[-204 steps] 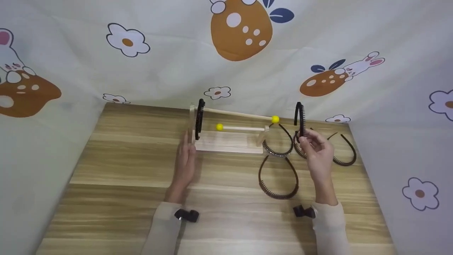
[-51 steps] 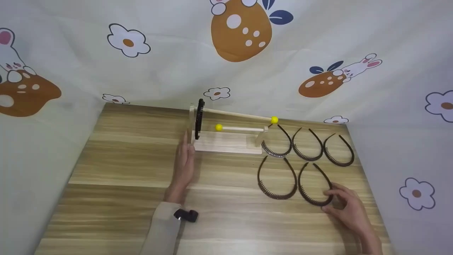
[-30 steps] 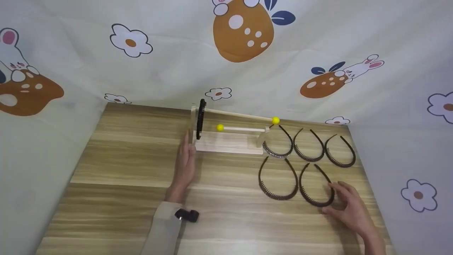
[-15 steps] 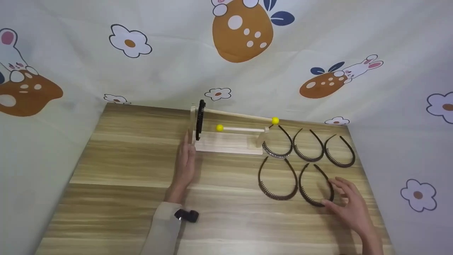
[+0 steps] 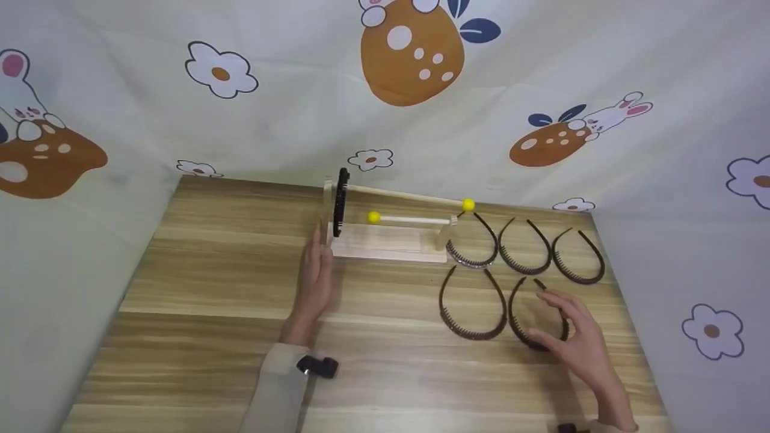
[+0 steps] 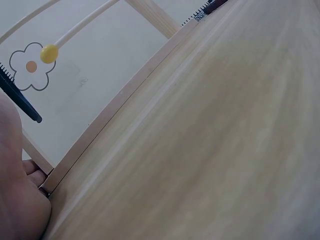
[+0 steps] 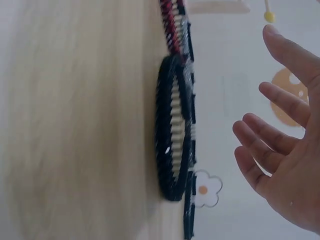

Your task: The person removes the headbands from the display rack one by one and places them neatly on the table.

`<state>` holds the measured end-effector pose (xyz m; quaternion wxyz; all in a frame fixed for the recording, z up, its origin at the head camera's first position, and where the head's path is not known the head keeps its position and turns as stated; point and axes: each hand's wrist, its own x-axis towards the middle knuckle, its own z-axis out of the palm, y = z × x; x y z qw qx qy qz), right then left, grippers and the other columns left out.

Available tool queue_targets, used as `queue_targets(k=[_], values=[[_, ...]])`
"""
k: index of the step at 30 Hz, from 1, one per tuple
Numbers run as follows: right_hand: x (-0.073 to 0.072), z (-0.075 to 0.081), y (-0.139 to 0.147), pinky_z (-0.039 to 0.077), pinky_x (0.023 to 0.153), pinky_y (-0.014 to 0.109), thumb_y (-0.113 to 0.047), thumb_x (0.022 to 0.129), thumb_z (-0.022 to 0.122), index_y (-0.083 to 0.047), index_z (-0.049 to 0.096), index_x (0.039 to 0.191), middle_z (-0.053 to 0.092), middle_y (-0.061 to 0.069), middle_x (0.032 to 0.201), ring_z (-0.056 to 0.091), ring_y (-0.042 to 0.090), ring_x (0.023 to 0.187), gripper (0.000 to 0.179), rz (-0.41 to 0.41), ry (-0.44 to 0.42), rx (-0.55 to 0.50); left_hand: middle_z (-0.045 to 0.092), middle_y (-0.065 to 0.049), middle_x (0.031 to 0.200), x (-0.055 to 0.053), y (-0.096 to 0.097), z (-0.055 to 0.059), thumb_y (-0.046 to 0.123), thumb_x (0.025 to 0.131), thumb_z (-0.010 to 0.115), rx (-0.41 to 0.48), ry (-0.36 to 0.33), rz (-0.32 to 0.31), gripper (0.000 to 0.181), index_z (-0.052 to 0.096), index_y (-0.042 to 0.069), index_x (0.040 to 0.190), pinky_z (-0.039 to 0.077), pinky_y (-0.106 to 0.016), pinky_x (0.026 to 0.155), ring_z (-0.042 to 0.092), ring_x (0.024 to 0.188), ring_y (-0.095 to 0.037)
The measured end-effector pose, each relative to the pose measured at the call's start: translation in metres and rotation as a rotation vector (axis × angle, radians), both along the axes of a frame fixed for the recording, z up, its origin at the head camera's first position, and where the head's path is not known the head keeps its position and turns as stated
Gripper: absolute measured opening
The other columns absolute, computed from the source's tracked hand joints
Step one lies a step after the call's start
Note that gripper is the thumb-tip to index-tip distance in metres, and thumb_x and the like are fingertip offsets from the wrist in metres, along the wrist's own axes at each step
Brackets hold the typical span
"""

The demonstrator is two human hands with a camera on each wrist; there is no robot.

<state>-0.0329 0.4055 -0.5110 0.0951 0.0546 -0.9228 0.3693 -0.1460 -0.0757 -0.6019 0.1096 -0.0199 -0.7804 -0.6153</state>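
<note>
My left hand (image 5: 314, 276) lies upright with straight fingers against the left end of a wooden headband stand (image 5: 379, 242). The stand has two dowels tipped with yellow balls, and a black toothed headband (image 5: 340, 204) hangs on the upper dowel, near the left upright. My right hand (image 5: 580, 346) hovers over the front right black headband (image 5: 512, 313), thumb and fingers spread, partly covering it in the head view. In the right wrist view the right hand's fingers are apart and hold nothing, and that black headband (image 7: 164, 135) lies flat on the table.
Beside it lies a dark brown headband (image 5: 474, 334). Three more headbands form a back row: one with a glittery band (image 5: 472, 263), a middle one (image 5: 524, 270) and a right one (image 5: 582, 280). A patterned cloth (image 5: 289, 114) rises behind the wood-grain table (image 5: 210, 361).
Earlier my right hand held a black headband up right of the stand. A headband then lay front right under my fingers; my hand has since moved off, leftward over it. The left hand stayed.
</note>
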Motion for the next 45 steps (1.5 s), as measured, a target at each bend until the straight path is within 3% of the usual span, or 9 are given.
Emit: queue_targets(k=[5,10,18,21,26,35,39,42,45], values=[[-0.007,0.006,-0.016,0.037,0.107,0.005,0.000,0.076,0.100,-0.006,0.073,0.143,0.066,0.018,0.149,0.052,-0.008,0.126,0.072,0.027,0.035,-0.036,0.053,-0.024,0.148,0.001,-0.002,0.001,0.052,0.121,0.027,-0.009,-0.027,0.003,0.069,0.018,0.015,0.179,0.044,-0.073,0.112,0.053,0.138,-0.044],[-0.012,0.004,-0.028,0.040,0.107,0.011,0.002,0.077,0.099,-0.004,0.073,0.142,0.068,0.016,0.144,0.054,-0.005,0.124,0.070,0.028,0.058,-0.059,0.034,-0.022,0.176,0.002,-0.001,0.003,0.050,0.121,0.028,-0.004,-0.040,-0.011,0.067,0.017,0.019,0.180,0.024,-0.080,0.126,0.037,0.157,-0.046],[-0.021,0.001,-0.044,0.043,0.102,0.015,0.006,0.074,0.099,-0.002,0.074,0.139,0.073,0.015,0.136,0.061,0.007,0.117,0.070,0.028,0.135,-0.082,0.036,-0.020,0.174,0.003,0.000,0.004,0.053,0.121,0.030,0.012,-0.030,-0.015,0.067,0.017,0.023,0.180,0.038,-0.078,0.116,0.050,0.151,-0.043],[-0.025,0.001,-0.051,0.044,0.100,0.012,0.008,0.073,0.099,-0.002,0.073,0.140,0.073,0.016,0.135,0.061,0.003,0.116,0.072,0.049,0.162,-0.084,0.029,-0.018,0.180,0.003,0.000,0.004,0.052,0.121,0.030,0.006,-0.027,-0.017,0.067,0.016,0.023,0.180,0.036,-0.079,0.119,0.049,0.155,-0.041],[-0.032,0.003,-0.062,0.045,0.097,0.011,0.009,0.071,0.099,-0.002,0.073,0.140,0.073,0.017,0.134,0.059,-0.004,0.114,0.074,0.087,0.180,-0.106,0.034,-0.019,0.176,0.002,0.000,0.003,0.047,0.122,0.030,-0.004,-0.033,-0.011,0.065,0.017,0.021,0.180,0.039,-0.077,0.117,0.054,0.144,-0.042],[-0.044,0.009,-0.081,0.046,0.095,0.016,0.004,0.074,0.100,-0.006,0.074,0.140,0.072,0.013,0.135,0.060,0.000,0.110,0.072,0.091,0.179,-0.129,0.025,-0.017,0.182,0.003,0.001,0.004,0.050,0.121,0.030,-0.003,-0.055,-0.006,0.065,0.016,0.025,0.180,0.029,-0.084,0.121,0.040,0.156,-0.047],[-0.050,0.011,-0.089,0.049,0.090,0.019,0.007,0.075,0.098,-0.004,0.073,0.141,0.072,0.014,0.136,0.063,0.003,0.110,0.071,0.110,0.178,-0.177,0.049,-0.025,0.157,0.004,0.002,0.003,0.049,0.121,0.031,0.006,-0.048,0.001,0.066,0.018,0.020,0.180,0.043,-0.074,0.112,0.054,0.137,-0.045],[-0.054,0.013,-0.094,0.049,0.089,0.021,0.008,0.076,0.097,-0.005,0.073,0.142,0.073,0.012,0.133,0.063,0.005,0.109,0.071,0.104,0.168,-0.197,0.056,-0.022,0.133,0.003,0.002,0.004,0.046,0.122,0.032,0.010,-0.030,0.006,0.065,0.020,0.017,0.179,0.049,-0.062,0.098,0.059,0.118,-0.039],[-0.057,0.015,-0.100,0.050,0.090,0.021,0.005,0.077,0.098,-0.009,0.073,0.143,0.072,0.007,0.131,0.063,0.005,0.109,0.072,0.088,0.148,-0.210,0.056,-0.021,0.134,0.003,0.001,0.004,0.041,0.122,0.033,0.006,-0.020,0.009,0.063,0.021,0.017,0.179,0.050,-0.055,0.092,0.059,0.110,-0.034]])
